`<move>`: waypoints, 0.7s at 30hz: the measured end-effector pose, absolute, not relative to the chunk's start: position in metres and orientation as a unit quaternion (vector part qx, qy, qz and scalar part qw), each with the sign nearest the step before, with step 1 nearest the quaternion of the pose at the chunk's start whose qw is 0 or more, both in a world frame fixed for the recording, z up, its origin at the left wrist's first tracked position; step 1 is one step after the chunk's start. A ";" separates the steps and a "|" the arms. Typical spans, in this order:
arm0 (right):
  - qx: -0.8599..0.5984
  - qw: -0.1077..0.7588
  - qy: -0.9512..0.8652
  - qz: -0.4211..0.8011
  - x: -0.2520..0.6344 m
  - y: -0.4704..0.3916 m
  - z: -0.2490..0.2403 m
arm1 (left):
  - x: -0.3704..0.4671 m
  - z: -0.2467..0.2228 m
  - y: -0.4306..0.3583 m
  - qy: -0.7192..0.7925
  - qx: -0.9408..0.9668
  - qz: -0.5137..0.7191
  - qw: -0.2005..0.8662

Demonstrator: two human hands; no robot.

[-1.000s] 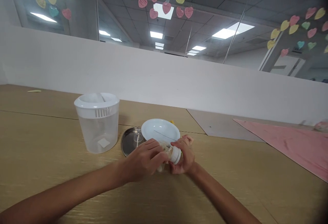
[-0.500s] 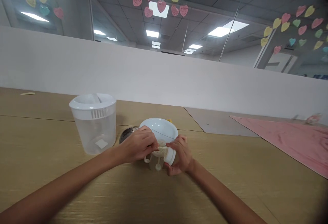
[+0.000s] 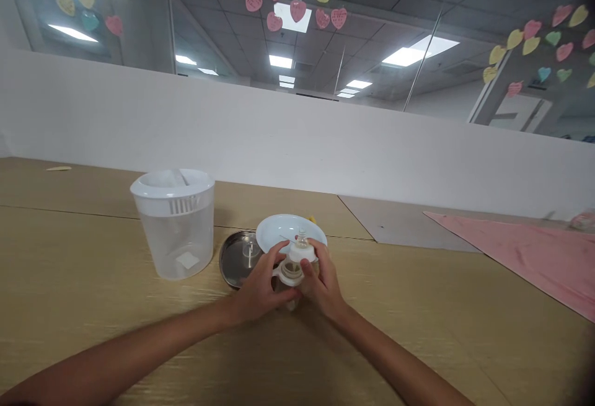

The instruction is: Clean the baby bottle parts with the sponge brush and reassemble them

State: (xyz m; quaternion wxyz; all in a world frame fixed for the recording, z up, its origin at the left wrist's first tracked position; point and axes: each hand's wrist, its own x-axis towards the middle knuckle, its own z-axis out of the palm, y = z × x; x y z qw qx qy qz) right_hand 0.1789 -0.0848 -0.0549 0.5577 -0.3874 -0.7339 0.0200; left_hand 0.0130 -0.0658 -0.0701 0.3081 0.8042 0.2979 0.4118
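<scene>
A clear baby bottle (image 3: 289, 278) with handles stands in front of a white bowl, its mouth uncovered. My left hand (image 3: 266, 279) is closed around the bottle's left side and handle. Between the fingers of my right hand (image 3: 325, 282) is a white cap with a clear nipple (image 3: 302, 249), held upright just above and behind the bottle's mouth. The white bowl (image 3: 272, 232) lies behind both hands. A round metal tray (image 3: 230, 262) is left of the bowl, with a small clear piece (image 3: 251, 248) in it.
On the left stands a translucent bucket (image 3: 174, 235) with a white rim. A pink cloth (image 3: 520, 248) lies on the right over a grey sheet (image 3: 400, 226). Behind the table (image 3: 116, 294) runs a white wall with glass above. Something yellow (image 3: 312, 219) shows behind the bowl.
The white cap has turned from sideways to upright, with its nipple now pointing up. My left hand has moved from the cap area down to the bottle's side, uncovering more of the metal tray.
</scene>
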 end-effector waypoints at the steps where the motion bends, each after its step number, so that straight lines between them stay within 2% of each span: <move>1: -0.390 0.538 -0.747 0.018 0.178 -0.086 -0.054 | 0.014 -0.072 -0.067 0.295 0.794 0.425 0.319; 6: -0.379 0.500 -0.778 0.022 0.175 -0.090 -0.056 | 0.018 -0.076 -0.070 0.281 0.771 0.468 0.329; 14: -0.360 0.536 -0.764 0.004 0.171 -0.093 -0.073 | 0.020 -0.083 -0.069 0.279 0.754 0.514 0.300; 18: -0.358 0.554 -0.752 -0.011 0.172 -0.095 -0.080 | 0.019 -0.076 -0.072 0.274 0.759 0.496 0.320; 21: -0.363 0.580 -0.729 -0.005 0.174 -0.096 -0.084 | 0.018 -0.069 -0.073 0.268 0.782 0.483 0.289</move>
